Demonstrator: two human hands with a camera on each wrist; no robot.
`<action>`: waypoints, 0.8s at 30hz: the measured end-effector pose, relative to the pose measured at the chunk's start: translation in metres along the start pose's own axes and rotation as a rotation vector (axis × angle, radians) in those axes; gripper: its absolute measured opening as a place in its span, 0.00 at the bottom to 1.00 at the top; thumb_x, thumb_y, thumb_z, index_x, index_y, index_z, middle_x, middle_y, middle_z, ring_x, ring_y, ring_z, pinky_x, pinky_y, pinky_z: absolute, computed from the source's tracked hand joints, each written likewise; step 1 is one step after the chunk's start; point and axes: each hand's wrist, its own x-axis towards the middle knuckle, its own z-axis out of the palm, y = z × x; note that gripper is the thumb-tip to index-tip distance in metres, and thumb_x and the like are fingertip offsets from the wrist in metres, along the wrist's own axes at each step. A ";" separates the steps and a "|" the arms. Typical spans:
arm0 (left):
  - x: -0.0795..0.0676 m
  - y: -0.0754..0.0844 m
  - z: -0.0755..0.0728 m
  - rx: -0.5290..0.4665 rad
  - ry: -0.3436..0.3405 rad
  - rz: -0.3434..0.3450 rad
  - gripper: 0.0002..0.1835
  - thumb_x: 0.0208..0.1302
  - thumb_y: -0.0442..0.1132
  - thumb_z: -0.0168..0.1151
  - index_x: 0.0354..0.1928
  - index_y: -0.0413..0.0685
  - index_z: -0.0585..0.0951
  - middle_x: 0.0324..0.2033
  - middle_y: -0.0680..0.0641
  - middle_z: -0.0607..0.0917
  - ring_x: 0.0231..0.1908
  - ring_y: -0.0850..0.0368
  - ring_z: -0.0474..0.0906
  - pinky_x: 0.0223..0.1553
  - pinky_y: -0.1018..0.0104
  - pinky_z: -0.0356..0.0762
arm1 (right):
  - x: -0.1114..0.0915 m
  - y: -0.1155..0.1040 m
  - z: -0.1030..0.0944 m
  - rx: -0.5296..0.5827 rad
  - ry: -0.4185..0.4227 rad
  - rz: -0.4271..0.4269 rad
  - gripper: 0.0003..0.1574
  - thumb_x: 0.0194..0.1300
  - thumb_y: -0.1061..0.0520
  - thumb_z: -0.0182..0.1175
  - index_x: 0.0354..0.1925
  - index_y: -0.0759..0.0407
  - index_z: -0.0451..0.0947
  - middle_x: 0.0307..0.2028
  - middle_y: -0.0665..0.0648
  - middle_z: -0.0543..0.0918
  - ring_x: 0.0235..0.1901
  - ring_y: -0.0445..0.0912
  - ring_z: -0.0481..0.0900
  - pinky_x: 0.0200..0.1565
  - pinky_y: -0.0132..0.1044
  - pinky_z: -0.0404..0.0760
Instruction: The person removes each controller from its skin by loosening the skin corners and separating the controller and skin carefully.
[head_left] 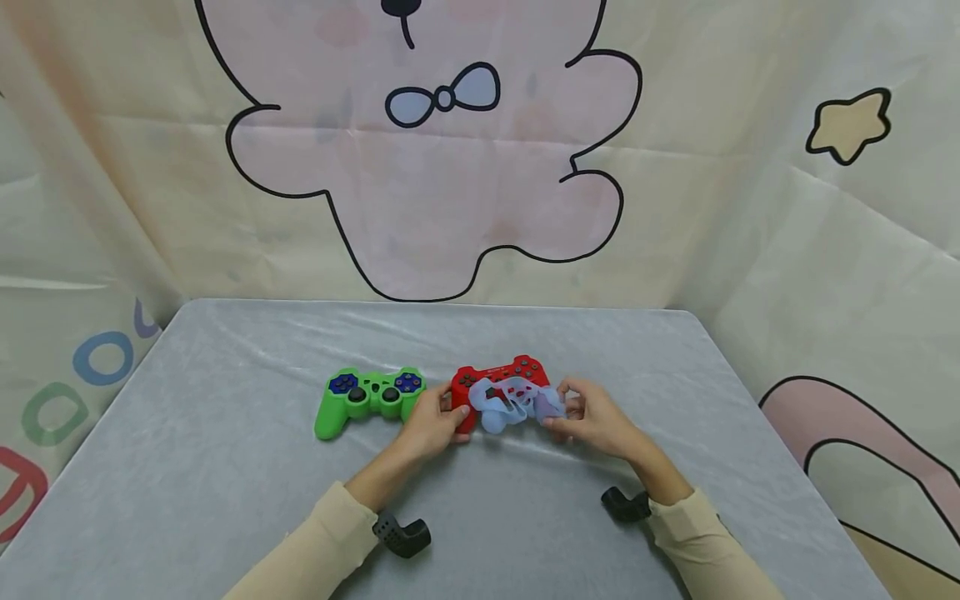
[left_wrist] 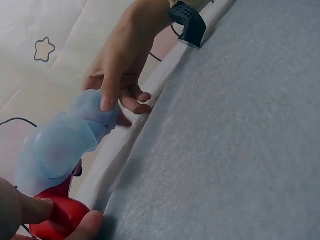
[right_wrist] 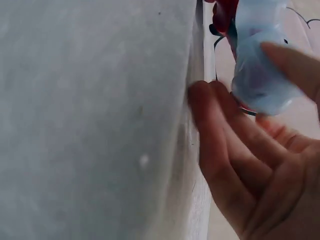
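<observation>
A red game controller (head_left: 529, 368) is held at its left grip by my left hand (head_left: 429, 427), thumb on top and fingers beneath. In front of it is a translucent pale-blue silicone controller cover (head_left: 492, 418), soft and with cut-out openings. My right hand (head_left: 600, 423) pinches the cover's right end between thumb and fingers. From the left wrist, the cover (left_wrist: 57, 147) overlaps the red grip (left_wrist: 62, 217). Seen from the right wrist, my thumb lies on the cover (right_wrist: 260, 80) while several fingers are spread below it.
A green game controller (head_left: 375, 395) with dark blue button pads lies on the table just left of my left hand. The table (head_left: 247, 467) wears a pale grey cloth. Behind it hangs a printed curtain (head_left: 712, 125). A black wrist device (head_left: 628, 505) sits at each cuff.
</observation>
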 end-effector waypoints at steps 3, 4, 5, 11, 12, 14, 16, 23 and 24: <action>0.000 0.000 0.000 0.017 0.005 -0.009 0.32 0.72 0.28 0.56 0.75 0.33 0.60 0.60 0.30 0.80 0.53 0.44 0.84 0.36 0.60 0.88 | 0.000 0.001 0.000 -0.048 -0.002 0.026 0.30 0.65 0.58 0.69 0.52 0.63 0.60 0.24 0.57 0.80 0.21 0.49 0.82 0.23 0.40 0.81; 0.000 0.000 -0.001 0.025 0.007 -0.009 0.32 0.72 0.28 0.57 0.75 0.34 0.60 0.59 0.30 0.80 0.53 0.44 0.84 0.36 0.60 0.88 | 0.000 0.000 0.000 -0.059 -0.001 0.026 0.31 0.65 0.58 0.69 0.54 0.62 0.59 0.23 0.56 0.79 0.20 0.49 0.81 0.23 0.40 0.81; 0.000 0.000 -0.001 0.030 0.010 -0.011 0.33 0.72 0.29 0.58 0.75 0.34 0.60 0.59 0.31 0.81 0.53 0.44 0.84 0.35 0.60 0.88 | 0.000 0.001 0.000 -0.076 0.002 0.027 0.31 0.66 0.58 0.69 0.54 0.61 0.58 0.24 0.56 0.79 0.21 0.48 0.81 0.23 0.39 0.80; 0.001 0.000 -0.001 0.052 0.031 -0.019 0.33 0.71 0.31 0.60 0.75 0.37 0.61 0.54 0.34 0.83 0.49 0.47 0.85 0.35 0.62 0.87 | 0.001 0.000 0.004 -0.181 0.037 -0.010 0.22 0.66 0.60 0.67 0.48 0.59 0.64 0.27 0.59 0.85 0.21 0.45 0.79 0.26 0.33 0.78; 0.001 0.000 -0.001 0.055 0.033 -0.019 0.33 0.71 0.31 0.60 0.75 0.37 0.62 0.53 0.34 0.83 0.48 0.48 0.85 0.34 0.62 0.87 | 0.001 -0.001 0.004 -0.199 0.043 -0.010 0.20 0.66 0.60 0.67 0.46 0.59 0.66 0.26 0.59 0.85 0.21 0.44 0.79 0.25 0.32 0.77; 0.001 0.000 -0.001 0.058 0.035 -0.014 0.33 0.71 0.31 0.60 0.74 0.37 0.62 0.52 0.34 0.83 0.47 0.48 0.85 0.34 0.62 0.87 | 0.000 -0.003 0.005 -0.237 0.050 -0.003 0.17 0.66 0.61 0.68 0.44 0.58 0.68 0.23 0.57 0.84 0.19 0.44 0.78 0.24 0.31 0.75; 0.001 0.000 -0.001 0.057 0.039 -0.017 0.32 0.70 0.31 0.61 0.74 0.37 0.63 0.51 0.34 0.83 0.46 0.49 0.85 0.34 0.62 0.87 | 0.000 -0.006 0.006 -0.273 0.052 0.008 0.15 0.65 0.62 0.68 0.42 0.57 0.69 0.21 0.56 0.83 0.18 0.43 0.77 0.24 0.31 0.74; 0.001 -0.002 -0.001 0.056 0.047 -0.007 0.30 0.68 0.30 0.62 0.71 0.38 0.66 0.50 0.35 0.85 0.42 0.52 0.85 0.33 0.61 0.87 | -0.002 -0.010 0.008 -0.326 -0.012 -0.003 0.12 0.65 0.63 0.67 0.41 0.56 0.72 0.17 0.50 0.79 0.15 0.40 0.75 0.22 0.31 0.74; 0.001 -0.002 -0.001 0.053 0.049 -0.011 0.30 0.68 0.30 0.62 0.71 0.38 0.67 0.49 0.35 0.85 0.41 0.53 0.85 0.33 0.61 0.87 | -0.002 -0.010 0.008 -0.309 -0.028 -0.016 0.12 0.65 0.63 0.67 0.42 0.56 0.72 0.16 0.51 0.79 0.15 0.40 0.75 0.22 0.31 0.74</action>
